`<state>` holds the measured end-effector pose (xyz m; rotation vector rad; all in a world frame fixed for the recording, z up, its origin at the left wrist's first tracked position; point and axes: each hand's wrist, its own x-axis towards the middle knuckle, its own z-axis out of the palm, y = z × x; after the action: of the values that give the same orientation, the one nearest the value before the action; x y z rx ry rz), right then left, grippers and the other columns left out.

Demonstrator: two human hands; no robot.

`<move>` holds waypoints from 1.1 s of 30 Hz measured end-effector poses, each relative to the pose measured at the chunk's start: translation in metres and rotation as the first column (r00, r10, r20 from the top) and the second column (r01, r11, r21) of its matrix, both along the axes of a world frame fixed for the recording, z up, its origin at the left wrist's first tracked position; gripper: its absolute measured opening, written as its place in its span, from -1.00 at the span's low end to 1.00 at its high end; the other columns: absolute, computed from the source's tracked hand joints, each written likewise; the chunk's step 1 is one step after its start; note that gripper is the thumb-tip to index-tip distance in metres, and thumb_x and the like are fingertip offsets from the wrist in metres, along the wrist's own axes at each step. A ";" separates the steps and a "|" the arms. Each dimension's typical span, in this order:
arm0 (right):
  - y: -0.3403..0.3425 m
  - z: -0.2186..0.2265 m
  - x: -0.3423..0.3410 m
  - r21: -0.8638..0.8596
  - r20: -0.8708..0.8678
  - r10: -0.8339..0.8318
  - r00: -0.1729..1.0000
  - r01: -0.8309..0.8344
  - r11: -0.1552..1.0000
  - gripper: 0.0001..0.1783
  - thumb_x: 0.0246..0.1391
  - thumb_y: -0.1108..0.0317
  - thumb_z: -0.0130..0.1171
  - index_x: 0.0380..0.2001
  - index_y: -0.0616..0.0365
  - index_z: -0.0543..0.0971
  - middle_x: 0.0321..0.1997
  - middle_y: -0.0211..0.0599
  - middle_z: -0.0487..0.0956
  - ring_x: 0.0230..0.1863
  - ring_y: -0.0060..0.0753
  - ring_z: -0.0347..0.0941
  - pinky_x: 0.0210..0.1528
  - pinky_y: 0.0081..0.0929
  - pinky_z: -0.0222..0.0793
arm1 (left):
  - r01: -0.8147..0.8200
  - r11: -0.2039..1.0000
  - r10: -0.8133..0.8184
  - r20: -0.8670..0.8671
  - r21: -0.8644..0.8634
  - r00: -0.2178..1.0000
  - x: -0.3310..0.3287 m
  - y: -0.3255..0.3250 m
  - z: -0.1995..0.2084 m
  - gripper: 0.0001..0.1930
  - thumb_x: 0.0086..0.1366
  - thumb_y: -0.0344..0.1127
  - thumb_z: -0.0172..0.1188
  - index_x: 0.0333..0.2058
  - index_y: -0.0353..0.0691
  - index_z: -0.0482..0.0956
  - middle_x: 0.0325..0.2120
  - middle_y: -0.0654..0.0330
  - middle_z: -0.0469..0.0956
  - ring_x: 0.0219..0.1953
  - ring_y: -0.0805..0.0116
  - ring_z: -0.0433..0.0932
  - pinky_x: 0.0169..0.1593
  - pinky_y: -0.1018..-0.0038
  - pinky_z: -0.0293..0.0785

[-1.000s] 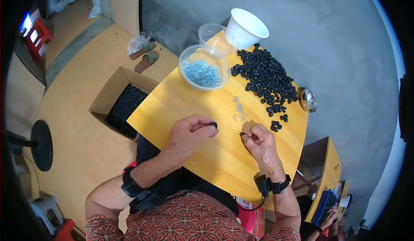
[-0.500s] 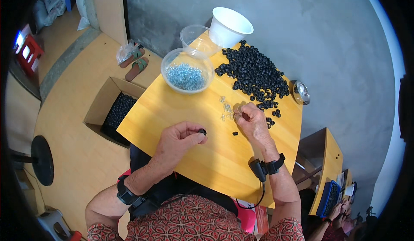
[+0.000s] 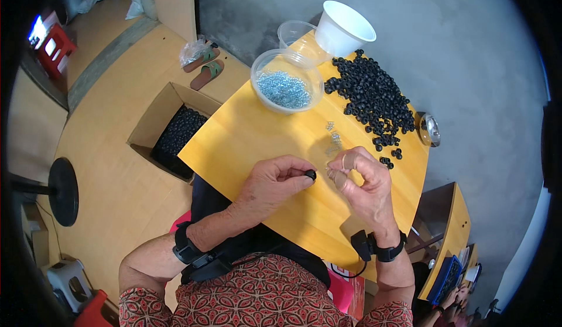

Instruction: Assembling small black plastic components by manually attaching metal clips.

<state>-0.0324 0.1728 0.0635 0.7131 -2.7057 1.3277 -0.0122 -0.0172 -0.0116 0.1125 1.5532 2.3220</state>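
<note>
Between thumb and forefinger, my left hand (image 3: 266, 185) pinches a small black round plastic piece (image 3: 311, 175) above the yellow wooden table. Close to its right, my right hand (image 3: 367, 187) is closed in a pinch, its fingertips apart from the black piece; what it holds is too small to make out. Beige bands wrap fingers of that hand. Just beyond it lie a few small silver metal pieces (image 3: 335, 137). Farther right spreads a large pile of the same black round pieces (image 3: 374, 90). A clear round tub (image 3: 257, 93) holds many small silvery-blue metal pieces (image 3: 284, 90).
A white bowl (image 3: 345, 28) and another clear tub (image 3: 287, 31) stand at the table's far end. At its right edge is a shiny round metal object (image 3: 430, 130). A cardboard box (image 3: 145, 129) of black pieces sits on the floor. Another person's hands (image 3: 455, 298) show at lower right.
My right hand has come away from the loose silver pieces and nearer to my left hand, still pinched. My left hand keeps the black piece. The whole view has shifted slightly.
</note>
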 end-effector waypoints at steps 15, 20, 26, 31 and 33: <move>-0.011 -0.001 0.010 0.012 0.010 0.041 0.999 -0.041 0.999 -0.86 -0.08 0.63 0.27 -0.37 0.30 0.57 -0.35 -0.21 0.56 -0.34 -0.36 0.50 -0.25 -0.51 0.42 | 0.045 0.998 -0.044 -0.012 0.052 0.999 0.001 -0.001 0.006 -0.76 0.27 -0.43 0.22 -0.10 -0.37 0.58 -0.26 0.27 0.61 -0.18 0.58 0.53 -0.04 0.61 0.46; -0.010 -0.005 0.019 -0.004 -0.065 -0.069 0.996 0.069 0.998 -0.85 -0.08 0.62 0.27 -0.37 0.30 0.58 -0.35 -0.19 0.57 -0.33 -0.32 0.50 -0.26 -0.48 0.42 | 0.037 0.994 -0.045 0.067 0.107 0.997 0.000 -0.001 0.003 -0.76 0.25 -0.43 0.25 -0.12 -0.36 0.58 -0.26 0.24 0.61 -0.18 0.54 0.55 -0.03 0.59 0.46; -0.003 -0.024 0.029 0.329 -0.491 0.174 0.854 -0.004 0.944 -0.80 -0.19 0.51 0.29 -0.39 0.25 0.55 -0.27 -0.18 0.53 -0.30 -0.17 0.46 -0.27 -0.30 0.38 | 0.048 0.989 -0.060 0.087 0.140 0.994 0.003 0.002 0.003 -0.75 0.26 -0.42 0.23 -0.11 -0.36 0.57 -0.23 0.21 0.60 -0.18 0.50 0.55 -0.02 0.56 0.47; 0.001 -0.018 0.031 0.374 -0.501 0.185 0.846 0.018 0.927 -0.79 -0.13 0.48 0.25 -0.35 0.27 0.54 -0.29 -0.14 0.50 -0.30 -0.12 0.44 -0.27 -0.28 0.36 | 0.059 0.994 -0.068 0.095 0.087 0.993 0.005 0.004 0.004 -0.77 0.27 -0.43 0.21 -0.11 -0.36 0.56 -0.24 0.19 0.61 -0.18 0.46 0.58 -0.02 0.54 0.48; 0.023 -0.017 0.022 0.251 -0.435 0.092 0.896 0.023 0.968 -0.79 -0.12 0.47 0.25 -0.34 0.27 0.53 -0.33 -0.15 0.49 -0.31 -0.12 0.44 -0.27 -0.26 0.36 | 0.063 0.990 -0.078 0.118 0.122 0.990 0.004 0.005 0.004 -0.78 0.28 -0.43 0.20 -0.11 -0.35 0.56 -0.24 0.18 0.61 -0.18 0.44 0.58 -0.02 0.53 0.48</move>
<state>-0.0104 0.1957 0.0462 0.9540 -2.5036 0.7102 -0.0078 -0.0117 -0.0077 0.0522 1.3323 2.3185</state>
